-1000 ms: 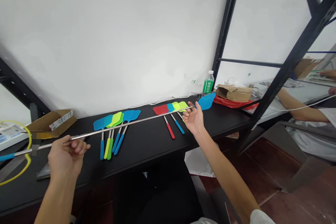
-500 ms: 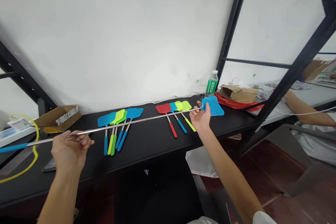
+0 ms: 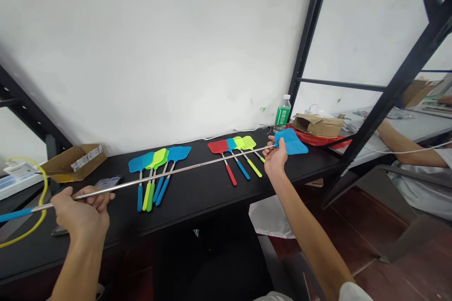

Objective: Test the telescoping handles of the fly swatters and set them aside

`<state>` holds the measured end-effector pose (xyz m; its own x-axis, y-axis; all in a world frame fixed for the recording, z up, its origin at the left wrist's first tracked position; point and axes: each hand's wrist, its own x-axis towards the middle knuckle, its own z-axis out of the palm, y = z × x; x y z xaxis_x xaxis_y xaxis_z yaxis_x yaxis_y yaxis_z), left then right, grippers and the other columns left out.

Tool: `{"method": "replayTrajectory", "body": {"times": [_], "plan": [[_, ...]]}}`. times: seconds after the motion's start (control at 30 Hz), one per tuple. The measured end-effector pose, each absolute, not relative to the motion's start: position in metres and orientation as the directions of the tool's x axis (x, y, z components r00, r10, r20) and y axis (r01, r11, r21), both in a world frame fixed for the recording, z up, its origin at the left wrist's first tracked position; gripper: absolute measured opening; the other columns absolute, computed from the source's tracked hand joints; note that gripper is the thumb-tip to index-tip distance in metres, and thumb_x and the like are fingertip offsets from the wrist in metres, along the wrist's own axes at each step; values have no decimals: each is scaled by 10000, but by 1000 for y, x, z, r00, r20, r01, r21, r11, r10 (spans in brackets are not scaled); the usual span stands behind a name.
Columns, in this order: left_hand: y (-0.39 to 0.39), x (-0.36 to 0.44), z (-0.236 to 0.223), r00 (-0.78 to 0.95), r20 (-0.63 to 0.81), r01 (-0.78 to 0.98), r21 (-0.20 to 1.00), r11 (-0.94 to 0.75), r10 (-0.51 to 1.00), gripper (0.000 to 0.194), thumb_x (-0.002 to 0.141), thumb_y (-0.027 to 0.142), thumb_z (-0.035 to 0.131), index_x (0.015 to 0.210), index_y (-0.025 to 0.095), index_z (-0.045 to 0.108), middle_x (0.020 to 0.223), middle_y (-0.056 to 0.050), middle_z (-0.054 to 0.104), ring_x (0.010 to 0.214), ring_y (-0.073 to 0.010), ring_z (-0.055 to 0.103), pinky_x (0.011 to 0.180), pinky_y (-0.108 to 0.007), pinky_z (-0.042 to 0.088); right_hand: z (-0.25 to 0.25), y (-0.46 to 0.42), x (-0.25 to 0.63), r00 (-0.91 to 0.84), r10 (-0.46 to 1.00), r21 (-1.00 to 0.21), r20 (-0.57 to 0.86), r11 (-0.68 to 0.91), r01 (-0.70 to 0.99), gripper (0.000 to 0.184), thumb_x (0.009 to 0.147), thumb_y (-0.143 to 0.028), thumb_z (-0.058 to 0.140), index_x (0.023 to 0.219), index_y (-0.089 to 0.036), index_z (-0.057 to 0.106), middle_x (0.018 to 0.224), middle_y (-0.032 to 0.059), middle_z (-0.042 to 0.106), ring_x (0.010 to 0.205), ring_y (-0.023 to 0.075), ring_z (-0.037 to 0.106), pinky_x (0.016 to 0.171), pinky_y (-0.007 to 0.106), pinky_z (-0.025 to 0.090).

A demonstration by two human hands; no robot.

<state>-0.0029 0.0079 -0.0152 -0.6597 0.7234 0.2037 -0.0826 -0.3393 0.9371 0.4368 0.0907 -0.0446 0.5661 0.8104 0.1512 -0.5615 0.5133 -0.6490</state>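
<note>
A long fly swatter with a blue head, metal rod and blue handle stretches across the view between my hands. My left hand is closed around the rod near the handle, which runs out of view at the left edge. At the other end, my right hand grips the neck just below the blue mesh head. Beneath the rod, several blue and green swatters lie side by side on the black table. Farther right lies another group, with a red swatter beside blue and yellow-green ones.
A green-labelled bottle stands by the wall, next to an open cardboard box on red plastic. At left are another cardboard box, a power strip and a yellow cable. Another person's arm shows at right.
My left hand has moved left and slightly down, and my right hand slightly right. The swatter's rod looks longer between them, and its head has shifted right. A phone-like object now shows behind my left hand.
</note>
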Motion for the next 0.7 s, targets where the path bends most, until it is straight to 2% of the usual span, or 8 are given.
{"method": "replayTrajectory", "body": {"times": [0.1, 0.23, 0.47, 0.7], "plan": [[8, 4, -13, -729, 113, -227, 890, -395, 675, 375, 816, 286, 387, 461, 217, 287, 377, 44, 232, 359, -103, 236, 495, -274, 401, -44, 90, 439, 582, 800, -644, 146, 523, -558, 365, 896, -531, 524, 811, -190, 622, 597, -60, 401, 438, 55, 379, 417, 204, 294], [5, 17, -7, -699, 115, -264, 876, -404, 705, 391, 829, 264, 372, 451, 213, 289, 378, 40, 245, 359, -101, 248, 519, -288, 416, -41, 89, 443, 589, 794, -630, 149, 535, -562, 347, 903, -510, 514, 815, -190, 616, 591, -62, 390, 442, 61, 379, 416, 210, 304], [1, 35, -1, -591, 189, -229, 893, -387, 784, 436, 852, 306, 321, 425, 221, 304, 378, 32, 221, 347, -109, 238, 519, -312, 400, -35, 87, 449, 590, 792, -607, 154, 547, -576, 343, 916, -501, 495, 820, -191, 607, 581, -68, 373, 435, 59, 362, 415, 212, 295], [1, 85, -16, -355, 238, -143, 942, -304, 904, 527, 909, 369, 286, 399, 241, 326, 370, 20, 221, 363, -132, 264, 511, -319, 382, -33, 78, 423, 525, 833, -607, 173, 510, -609, 312, 899, -499, 540, 811, -206, 602, 571, -74, 323, 435, 63, 331, 413, 215, 300]]}}
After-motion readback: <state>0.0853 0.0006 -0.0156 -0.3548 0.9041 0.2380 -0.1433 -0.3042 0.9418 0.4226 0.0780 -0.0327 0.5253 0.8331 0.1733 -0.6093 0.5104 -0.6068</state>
